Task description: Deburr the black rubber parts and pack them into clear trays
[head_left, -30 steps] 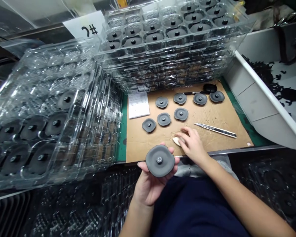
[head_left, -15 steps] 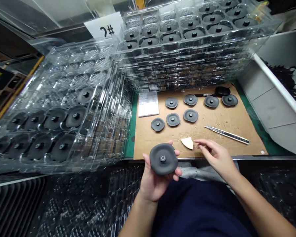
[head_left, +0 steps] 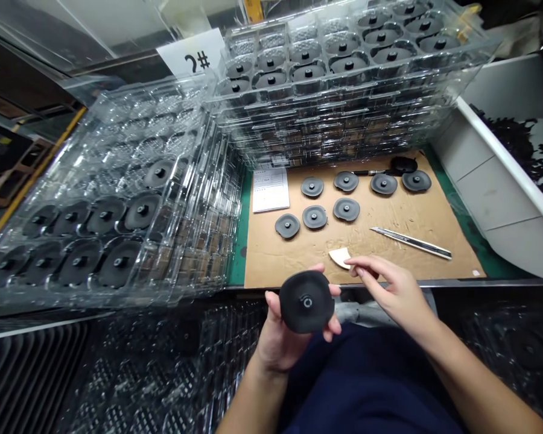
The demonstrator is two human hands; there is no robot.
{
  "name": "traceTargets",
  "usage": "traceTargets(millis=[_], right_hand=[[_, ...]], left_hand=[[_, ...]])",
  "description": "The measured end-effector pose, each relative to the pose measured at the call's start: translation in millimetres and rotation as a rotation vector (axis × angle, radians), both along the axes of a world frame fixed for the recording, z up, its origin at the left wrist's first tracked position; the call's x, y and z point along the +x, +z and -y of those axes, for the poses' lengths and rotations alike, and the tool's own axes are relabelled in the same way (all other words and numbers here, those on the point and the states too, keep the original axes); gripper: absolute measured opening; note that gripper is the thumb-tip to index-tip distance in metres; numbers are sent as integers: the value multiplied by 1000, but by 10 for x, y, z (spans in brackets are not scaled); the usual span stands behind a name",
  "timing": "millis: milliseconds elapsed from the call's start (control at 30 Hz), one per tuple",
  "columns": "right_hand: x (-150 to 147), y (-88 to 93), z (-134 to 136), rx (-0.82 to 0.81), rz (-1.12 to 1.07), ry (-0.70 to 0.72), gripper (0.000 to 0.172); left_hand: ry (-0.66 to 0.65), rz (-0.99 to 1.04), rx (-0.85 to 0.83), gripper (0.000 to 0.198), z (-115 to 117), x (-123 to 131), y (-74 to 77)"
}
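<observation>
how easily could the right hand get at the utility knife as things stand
Probably quite easily: the right hand holds nothing and lies just short of the utility knife, with nothing visible between them on the cardboard sheet. The pale wedge sits off to the other side, by its fingertips.

The left hand [head_left: 285,343] cradles a dark rubber diaphragm [head_left: 306,301] against its palm, while the right hand [head_left: 398,295] hovers just beside a pale wedge-shaped scrap [head_left: 341,257] at the near edge of a cardboard sheet [head_left: 276,259]. Seven more diaphragms [head_left: 314,217] lie in two rows on the sheet's far half, a snap-off utility knife [head_left: 409,243] lies toward its right side, and stacked clear plastic trays [head_left: 326,114] holding diaphragms stand beyond and left of it.
</observation>
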State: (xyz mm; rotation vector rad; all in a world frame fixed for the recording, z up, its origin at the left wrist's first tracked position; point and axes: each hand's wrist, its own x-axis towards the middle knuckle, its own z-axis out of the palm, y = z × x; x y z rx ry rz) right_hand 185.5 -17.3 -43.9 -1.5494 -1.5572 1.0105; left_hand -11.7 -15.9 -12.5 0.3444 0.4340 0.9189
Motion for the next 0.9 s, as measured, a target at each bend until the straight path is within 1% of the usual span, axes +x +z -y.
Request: traceTargets(millis=[167, 367, 500, 567, 600, 633, 667, 767, 800, 833, 900], right_hand=[[54, -57, 80, -58, -12, 3, 21], [56, -83, 119, -41, -14, 35, 22], [38, -95, 137, -45, -32, 63, 23], [37, -105, 145, -49, -29, 84, 24], [39, -111, 148, -53, -24, 93, 24], [43, -117, 151, -61, -19, 102, 25], [47, -123, 153, -67, -15, 105, 25], [60, -133, 160, -73, -26, 65, 24], [64, -129, 165, -79, -38, 33, 24], [67, -118, 172, -88, -54, -4, 25], [77, -76, 196, -105, -99, -82, 26]], left_hand=[[-26, -3, 13, 64, 17, 21, 33], [-39, -10, -10, 62, 35, 73, 36], [-65, -21, -25, 64, 38, 94, 48], [-74, -64, -4, 63, 43, 104, 55], [-64, -131, 33, 60, 48, 110, 56], [-46, -240, 96, 57, 56, 117, 52], [-22, -388, 186, 61, 66, 126, 44], [75, -856, 534, 89, 107, 156, -12], [103, -952, 633, 94, 121, 166, -37], [127, -1007, 711, 96, 132, 174, -60], [138, -1045, 805, 99, 146, 186, -96]])
